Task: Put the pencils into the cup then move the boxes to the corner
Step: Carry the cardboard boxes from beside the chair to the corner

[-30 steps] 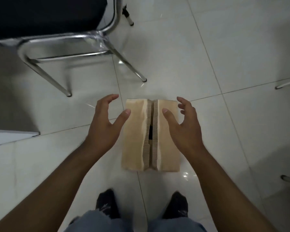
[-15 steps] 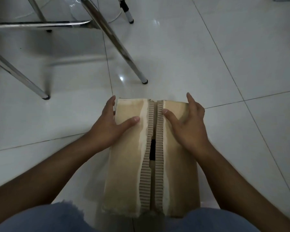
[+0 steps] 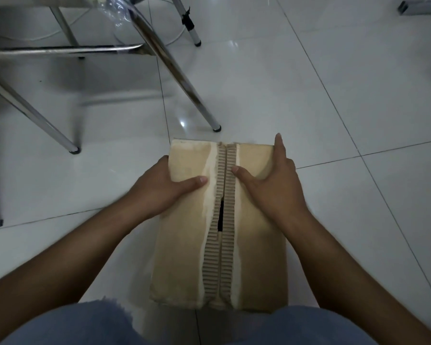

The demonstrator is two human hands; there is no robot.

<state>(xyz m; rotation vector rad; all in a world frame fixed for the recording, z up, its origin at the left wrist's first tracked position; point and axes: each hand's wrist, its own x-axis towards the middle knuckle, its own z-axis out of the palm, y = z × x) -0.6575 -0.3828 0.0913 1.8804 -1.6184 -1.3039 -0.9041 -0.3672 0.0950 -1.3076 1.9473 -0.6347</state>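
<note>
A brown cardboard box (image 3: 182,252), its top flaps closed with torn corrugated edges along the middle seam, fills the centre of the head view above the white tiled floor. My left hand (image 3: 159,188) grips its left side, thumb lying across the top flap. My right hand (image 3: 274,185) grips the right side, thumb on top near the seam and fingers down the far right edge. No pencils or cup are in view.
Chrome chair legs (image 3: 184,83) stand just beyond the box at the upper left. A thin black and white pole (image 3: 192,28) rests on the floor behind them. A grey object (image 3: 421,6) lies at the top right corner. My knees in blue denim (image 3: 85,324) show at the bottom.
Both hands closed in from either side and took hold of the box. The box now appears larger and closer to the camera, and the view has dropped nearer the floor.
</note>
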